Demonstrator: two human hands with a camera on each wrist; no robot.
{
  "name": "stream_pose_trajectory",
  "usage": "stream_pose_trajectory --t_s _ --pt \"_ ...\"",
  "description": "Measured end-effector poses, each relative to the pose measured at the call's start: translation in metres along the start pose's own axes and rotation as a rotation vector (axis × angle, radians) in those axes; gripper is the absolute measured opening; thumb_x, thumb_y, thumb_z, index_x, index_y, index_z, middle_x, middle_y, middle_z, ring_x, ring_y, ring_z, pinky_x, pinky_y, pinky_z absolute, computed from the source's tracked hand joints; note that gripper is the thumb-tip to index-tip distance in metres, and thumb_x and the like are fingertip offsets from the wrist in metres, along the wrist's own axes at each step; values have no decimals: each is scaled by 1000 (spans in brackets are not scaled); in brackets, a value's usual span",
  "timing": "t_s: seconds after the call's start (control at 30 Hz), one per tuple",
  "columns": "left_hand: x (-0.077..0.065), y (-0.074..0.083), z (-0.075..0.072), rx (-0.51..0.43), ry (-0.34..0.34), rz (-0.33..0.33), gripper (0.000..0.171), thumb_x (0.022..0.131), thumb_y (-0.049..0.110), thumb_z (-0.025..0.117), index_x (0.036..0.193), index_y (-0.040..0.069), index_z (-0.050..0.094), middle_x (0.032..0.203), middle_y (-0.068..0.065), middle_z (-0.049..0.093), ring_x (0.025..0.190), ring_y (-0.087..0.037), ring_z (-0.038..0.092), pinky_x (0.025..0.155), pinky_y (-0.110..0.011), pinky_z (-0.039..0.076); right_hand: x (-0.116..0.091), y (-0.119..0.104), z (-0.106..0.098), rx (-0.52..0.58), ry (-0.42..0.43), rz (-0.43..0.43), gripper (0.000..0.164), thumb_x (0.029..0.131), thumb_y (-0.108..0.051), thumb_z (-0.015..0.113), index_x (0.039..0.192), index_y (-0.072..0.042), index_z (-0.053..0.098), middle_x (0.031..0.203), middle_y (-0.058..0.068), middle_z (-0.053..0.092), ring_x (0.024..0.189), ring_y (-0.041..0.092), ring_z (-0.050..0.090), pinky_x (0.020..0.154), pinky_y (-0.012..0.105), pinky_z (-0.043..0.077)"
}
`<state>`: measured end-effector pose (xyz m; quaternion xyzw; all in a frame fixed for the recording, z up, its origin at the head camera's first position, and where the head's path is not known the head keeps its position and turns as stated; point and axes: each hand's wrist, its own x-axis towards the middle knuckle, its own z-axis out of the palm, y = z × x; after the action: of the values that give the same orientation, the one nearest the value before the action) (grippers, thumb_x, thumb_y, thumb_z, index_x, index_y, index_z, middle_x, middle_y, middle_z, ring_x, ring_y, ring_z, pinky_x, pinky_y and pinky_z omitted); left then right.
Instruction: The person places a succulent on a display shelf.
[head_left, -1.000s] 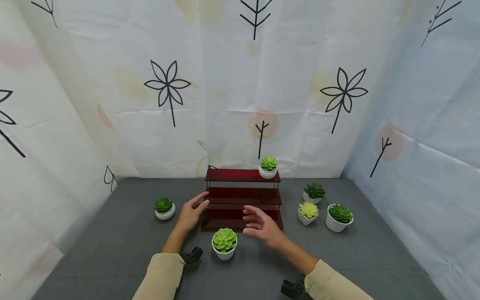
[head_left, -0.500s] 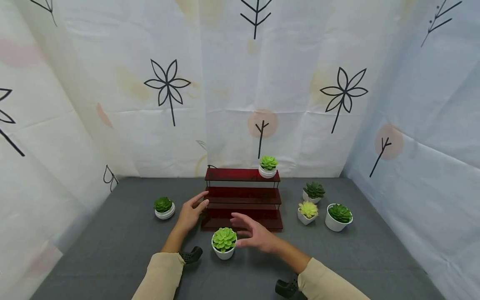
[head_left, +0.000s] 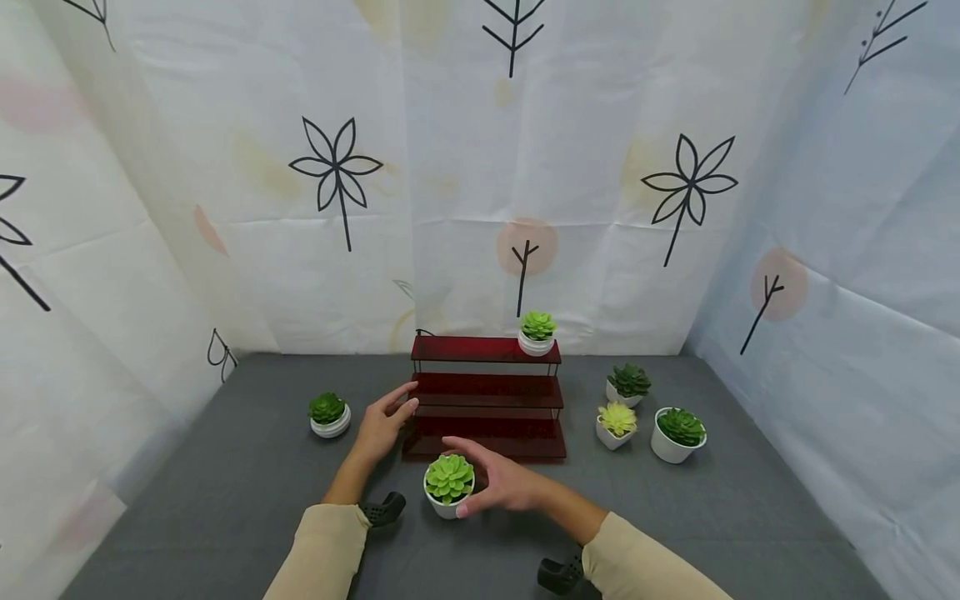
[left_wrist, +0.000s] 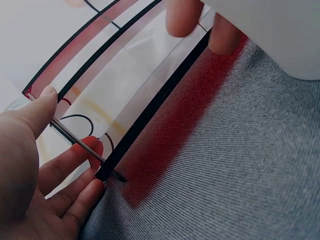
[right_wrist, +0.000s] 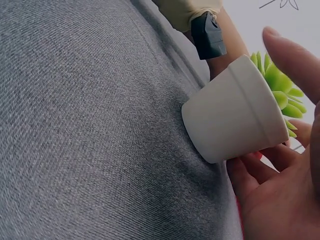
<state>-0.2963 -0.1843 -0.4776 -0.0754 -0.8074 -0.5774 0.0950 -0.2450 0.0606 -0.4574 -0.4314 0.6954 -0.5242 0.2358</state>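
A light green succulent (head_left: 448, 477) in a white pot (right_wrist: 227, 112) stands on the grey cloth before a dark red three-tier display shelf (head_left: 480, 437). My right hand (head_left: 502, 483) curves around the pot's right side. Its fingers reach behind the pot, while the thumb stays apart from the rim in the right wrist view. At the shelf's left end is my left hand (head_left: 381, 427). In the left wrist view, its thumb and fingers hold the end frame by a metal rod (left_wrist: 77, 140). Another bright green succulent (head_left: 537, 332) sits at the right of the top tier.
Right of the shelf stand a dark green succulent (head_left: 628, 383), a yellow one (head_left: 617, 423) and a green one in a round pot (head_left: 675, 433). One more small potted succulent (head_left: 328, 415) is at the left. Patterned white cloth (head_left: 480, 167) encloses the back and sides.
My right hand has moved left and toward me, from in front of the shelf to around the near potted succulent. The left hand has stayed at the shelf's end.
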Motion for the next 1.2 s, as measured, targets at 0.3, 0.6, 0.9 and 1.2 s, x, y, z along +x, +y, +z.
stream_pose_trajectory --t_s 0.3,0.6,0.9,1.2 --pt "3 -7 1 8 17 -2 38 83 36 55 120 29 52 103 -4 59 92 -17 56 74 -39 45 2 6 1 -46 -13 30 77 75 -29 67 136 -29 20 128 -5 35 108 12 41 86 28 36" --pt "1 2 0 -2 3 -13 38 84 31 56 121 24 51 100 -10 60 89 -23 56 70 -43 44 3 3 2 -95 15 30 72 73 -17 70 133 -13 29 119 -5 43 101 11 46 83 26 37" --pt "-9 24 0 7 4 6 37 87 22 53 123 15 50 101 -14 59 91 -25 55 73 -41 43 2 -12 4 -76 24 4 64 74 -10 68 128 -11 34 114 0 47 97 11 48 81 27 38" --pt "3 -5 1 9 13 -8 39 83 34 56 121 26 51 99 -8 61 89 -21 56 68 -37 44 6 -2 -2 -86 59 20 66 73 -17 69 128 -12 34 114 -4 46 98 12 47 80 27 40"
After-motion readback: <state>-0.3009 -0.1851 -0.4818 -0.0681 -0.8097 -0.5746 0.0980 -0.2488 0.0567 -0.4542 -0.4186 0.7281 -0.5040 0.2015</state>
